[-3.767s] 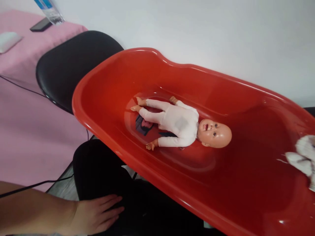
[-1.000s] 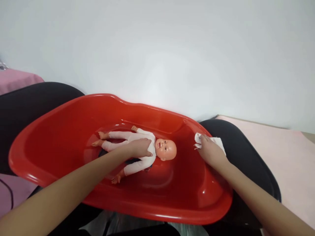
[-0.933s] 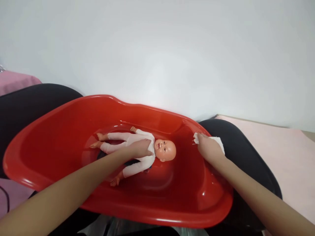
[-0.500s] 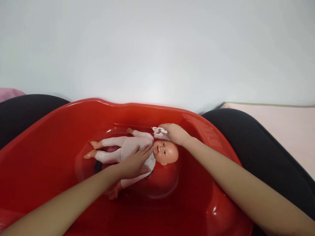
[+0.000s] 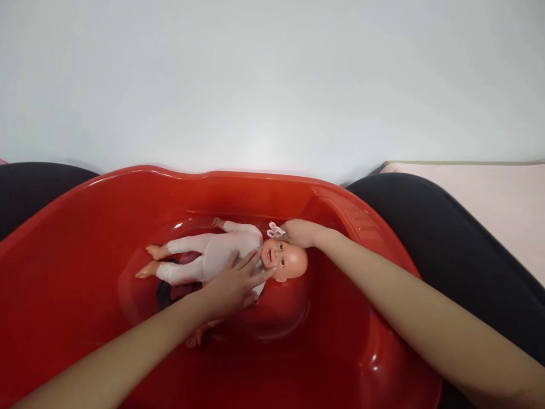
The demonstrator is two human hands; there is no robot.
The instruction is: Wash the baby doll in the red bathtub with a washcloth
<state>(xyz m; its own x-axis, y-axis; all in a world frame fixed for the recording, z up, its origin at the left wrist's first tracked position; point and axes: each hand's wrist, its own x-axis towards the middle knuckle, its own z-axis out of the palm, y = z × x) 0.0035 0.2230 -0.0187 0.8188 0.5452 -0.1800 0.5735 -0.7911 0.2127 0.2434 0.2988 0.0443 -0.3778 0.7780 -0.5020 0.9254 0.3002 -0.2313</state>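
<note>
Head camera view: we look down into a long red plastic baby tub [image 5: 85, 250] that fills the lower half of the frame, its glossy rim curving from far left to the right. On the tub's floor lies a small plastic baby doll in a white bodysuit [image 5: 213, 253]. It is on its back, with its bare head toward our right and its feet toward our left. The floor around it shines, but we cannot tell whether water stands there.

Our left hand [image 5: 232, 287] rests open and flat on the doll's chest, fingers spread, fingertips just by the chin. Our right hand [image 5: 300, 233] reaches in over the far right end of the tub and is closed on a small crumpled white cloth [image 5: 275, 230]. It pinches the cloth just beside the top of the doll's head, on the far side; we cannot tell whether cloth and head touch.

The tub sits across two black padded seats, one showing at the left edge [image 5: 34, 187] and one at the right [image 5: 447, 227]. Beyond the right seat stretches a pale pink flat surface [image 5: 489, 193]. A plain white wall [image 5: 272, 85] stands close behind the tub and takes up the whole upper half of the frame.
</note>
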